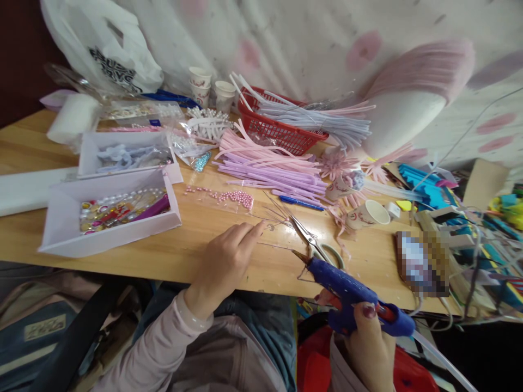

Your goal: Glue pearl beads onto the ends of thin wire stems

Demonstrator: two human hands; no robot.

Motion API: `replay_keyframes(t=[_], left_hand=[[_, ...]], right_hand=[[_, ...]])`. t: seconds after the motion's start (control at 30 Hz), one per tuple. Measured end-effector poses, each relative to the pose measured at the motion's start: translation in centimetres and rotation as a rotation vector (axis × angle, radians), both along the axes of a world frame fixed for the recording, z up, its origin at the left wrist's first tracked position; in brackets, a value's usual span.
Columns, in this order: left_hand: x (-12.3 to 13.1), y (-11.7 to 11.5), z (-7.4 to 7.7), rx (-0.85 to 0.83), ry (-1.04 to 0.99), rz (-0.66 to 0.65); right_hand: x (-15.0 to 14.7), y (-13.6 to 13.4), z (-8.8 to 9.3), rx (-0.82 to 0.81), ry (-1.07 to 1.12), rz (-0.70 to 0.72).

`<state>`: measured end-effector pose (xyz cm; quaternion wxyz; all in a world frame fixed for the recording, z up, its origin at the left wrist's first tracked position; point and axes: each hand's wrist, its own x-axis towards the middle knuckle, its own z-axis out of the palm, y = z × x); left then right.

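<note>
My right hand point(370, 340) is wrapped round the handle of a blue glue gun point(351, 291), whose brown nozzle points left over the table's front edge. My left hand point(226, 261) rests on the wooden table point(171, 247), fingers drawn together in a pinch on thin wires point(273, 218) that fan out beside it. Scissors point(312, 239) lie just right of the wires, close to the nozzle. A clear bag of pink beads point(229, 197) lies behind my left hand.
Two white trays point(110, 215) with trinkets sit at left. Purple and pink foam strips point(273, 166) and a red basket point(281, 130) lie behind. Paper cups point(368, 213), a blue pen point(300, 202), a large foam form point(404, 109) and colourful clutter fill the right.
</note>
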<state>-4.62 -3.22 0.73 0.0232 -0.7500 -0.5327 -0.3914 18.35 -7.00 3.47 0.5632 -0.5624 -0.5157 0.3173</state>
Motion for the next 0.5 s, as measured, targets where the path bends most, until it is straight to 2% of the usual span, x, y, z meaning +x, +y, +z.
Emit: replay_keyframes(t=[0.5], left_hand=[[0.2, 0.0, 0.0, 0.009, -0.011, -0.001]], right_hand=[[0.8, -0.5, -0.6, -0.049, -0.043, 0.034]])
